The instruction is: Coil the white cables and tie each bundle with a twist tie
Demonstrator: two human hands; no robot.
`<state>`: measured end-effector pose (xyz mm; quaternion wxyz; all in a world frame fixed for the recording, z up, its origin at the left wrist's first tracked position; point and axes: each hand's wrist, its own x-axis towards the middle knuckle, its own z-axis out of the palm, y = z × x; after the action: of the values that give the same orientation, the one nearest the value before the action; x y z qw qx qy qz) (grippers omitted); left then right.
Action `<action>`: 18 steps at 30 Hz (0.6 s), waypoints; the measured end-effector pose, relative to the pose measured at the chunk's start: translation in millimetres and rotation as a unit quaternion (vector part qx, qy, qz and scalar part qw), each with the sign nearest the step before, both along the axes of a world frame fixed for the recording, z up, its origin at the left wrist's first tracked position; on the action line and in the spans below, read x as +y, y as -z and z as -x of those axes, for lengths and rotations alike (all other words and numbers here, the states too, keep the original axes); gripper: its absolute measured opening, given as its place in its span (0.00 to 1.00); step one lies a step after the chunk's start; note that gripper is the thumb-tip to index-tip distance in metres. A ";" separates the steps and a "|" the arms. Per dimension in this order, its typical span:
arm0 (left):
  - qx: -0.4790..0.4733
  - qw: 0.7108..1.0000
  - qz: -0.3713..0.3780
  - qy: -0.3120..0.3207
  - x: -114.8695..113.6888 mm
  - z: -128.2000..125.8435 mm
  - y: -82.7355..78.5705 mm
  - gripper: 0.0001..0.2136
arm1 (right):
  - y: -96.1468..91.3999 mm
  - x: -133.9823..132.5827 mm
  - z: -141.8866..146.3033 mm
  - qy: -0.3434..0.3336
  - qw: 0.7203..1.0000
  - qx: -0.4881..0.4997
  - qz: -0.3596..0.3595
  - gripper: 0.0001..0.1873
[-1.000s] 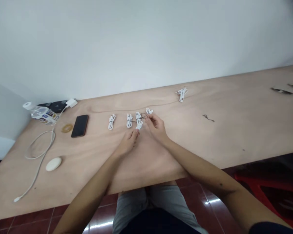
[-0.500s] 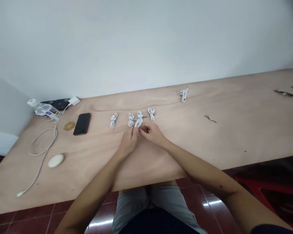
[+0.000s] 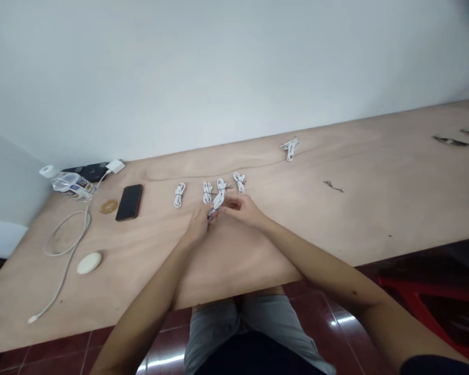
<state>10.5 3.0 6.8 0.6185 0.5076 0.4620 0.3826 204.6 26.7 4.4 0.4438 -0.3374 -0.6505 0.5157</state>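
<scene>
Pale wooden tabletop (image 3: 320, 229) against white wall (image 3: 234, 78); red-tiled floor (image 3: 54, 354); left hand (image 3: 199, 224) pinches coiled white cable (image 3: 218, 201); right hand (image 3: 245, 209), can't tell.

Wht cable bundle (image 3: 218, 201), folded in loops, slanted w/ lower end in L hand (image 3: 198, 224).

The phone (image 3: 129, 202) lies left of cable bundles (image 3: 179, 195) — bottle (image 3: 72, 186) further left.

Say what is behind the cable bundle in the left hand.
Behind the held bundle, another tied white bundle shows its upper part; its lower end is covered.
</scene>
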 end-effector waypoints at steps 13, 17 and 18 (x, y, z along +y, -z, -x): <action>0.005 1.000 0.007 -0.001 -0.2 -3.6 5.5 0.23 | -6.4 -8.6 -2.9 0.013 0.992 -0.069 -0.109 0.11; 0.117 0.979 -0.167 -0.023 -4.0 -2.9 -3.5 0.19 | -3.1 -2.3 -9.5 0.052 0.983 -0.105 -0.141 0.10; 0.136 0.969 -0.205 -0.020 -4.0 -2.0 -5.3 0.18 | -2.3 -0.6 -11.1 0.055 0.982 -0.112 -0.139 0.10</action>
<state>12.5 -1.0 12.1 0.4249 0.6614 0.4638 0.4085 215.7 26.1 6.7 0.4385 -0.3630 -0.7420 0.3542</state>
